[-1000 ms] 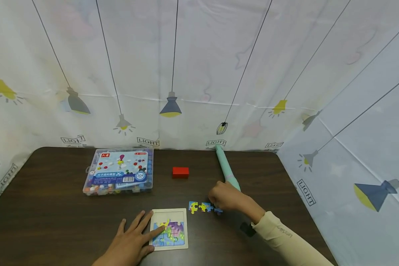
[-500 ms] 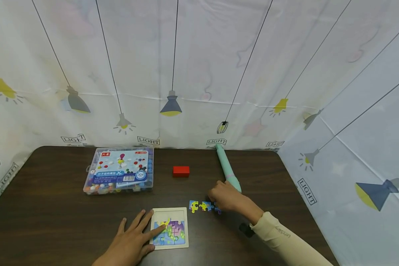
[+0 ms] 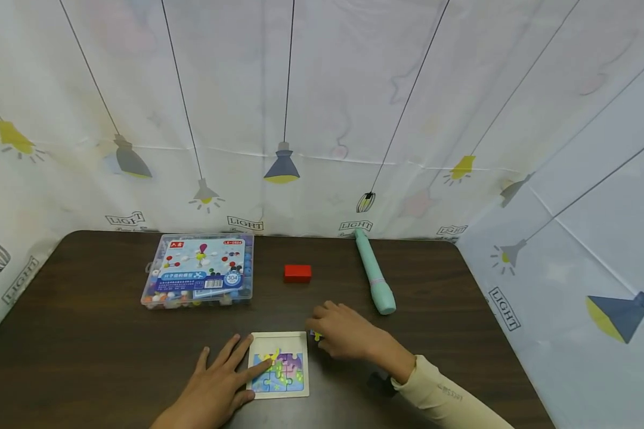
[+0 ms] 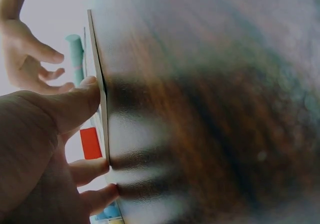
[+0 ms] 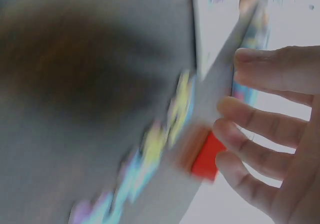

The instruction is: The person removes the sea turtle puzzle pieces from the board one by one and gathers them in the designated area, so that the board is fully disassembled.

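My left hand (image 3: 211, 378) lies with spread fingers at the left side of a small wooden puzzle tray (image 3: 278, 341), one fingertip on the picture. Joined jigsaw pieces (image 3: 290, 381) in blue, purple and yellow fill the tray's lower part; its upper strip is bare wood. Just right of the tray, my right hand (image 3: 351, 333) hovers over loose jigsaw pieces (image 3: 316, 336), covering most of them in the head view. The right wrist view shows several loose pieces (image 5: 152, 146) in a blurred row on the table, and the loosely bent fingers (image 5: 255, 146) apart from them, holding nothing.
A red block (image 3: 297, 273) sits behind the loose pieces. At the back left stands a clear plastic case (image 3: 198, 271) of coloured parts with a printed label. A mint-green stick-like object (image 3: 374, 271) lies at the back right. A patterned curtain (image 3: 322, 119) hangs behind the table.
My right hand has moved left along the row of loose pieces, from its right end to the piece beside the tray. My left hand stays on the tray. The head view has shifted slightly.
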Action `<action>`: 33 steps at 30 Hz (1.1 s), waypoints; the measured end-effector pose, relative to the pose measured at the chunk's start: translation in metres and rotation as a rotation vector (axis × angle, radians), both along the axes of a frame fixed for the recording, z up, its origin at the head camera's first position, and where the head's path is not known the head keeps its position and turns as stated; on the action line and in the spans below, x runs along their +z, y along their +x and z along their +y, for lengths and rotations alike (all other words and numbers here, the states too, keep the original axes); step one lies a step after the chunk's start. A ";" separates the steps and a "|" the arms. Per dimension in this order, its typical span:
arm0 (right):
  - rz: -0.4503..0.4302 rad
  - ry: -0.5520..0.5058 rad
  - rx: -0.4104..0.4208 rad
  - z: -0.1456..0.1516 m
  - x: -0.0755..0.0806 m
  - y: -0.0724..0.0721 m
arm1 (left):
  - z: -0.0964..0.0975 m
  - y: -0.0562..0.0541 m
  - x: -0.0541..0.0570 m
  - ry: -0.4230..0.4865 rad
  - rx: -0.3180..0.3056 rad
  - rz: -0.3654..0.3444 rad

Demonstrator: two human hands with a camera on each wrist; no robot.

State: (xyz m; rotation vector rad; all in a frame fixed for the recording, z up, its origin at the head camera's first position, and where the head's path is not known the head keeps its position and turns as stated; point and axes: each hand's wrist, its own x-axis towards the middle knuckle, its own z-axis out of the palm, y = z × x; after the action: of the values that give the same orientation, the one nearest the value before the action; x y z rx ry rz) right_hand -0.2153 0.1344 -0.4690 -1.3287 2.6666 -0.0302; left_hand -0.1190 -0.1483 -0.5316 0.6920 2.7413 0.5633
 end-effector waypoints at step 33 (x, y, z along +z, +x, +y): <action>-0.344 -0.138 -0.034 -0.075 -0.031 0.023 | -0.008 0.003 0.009 0.044 -0.117 -0.116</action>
State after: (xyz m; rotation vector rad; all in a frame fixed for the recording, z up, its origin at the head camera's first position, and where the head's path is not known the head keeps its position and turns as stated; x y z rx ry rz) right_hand -0.1918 0.0589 -0.4998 -1.1888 2.4287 -0.4143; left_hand -0.1164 -0.1565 -0.5221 0.7980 2.5694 0.6181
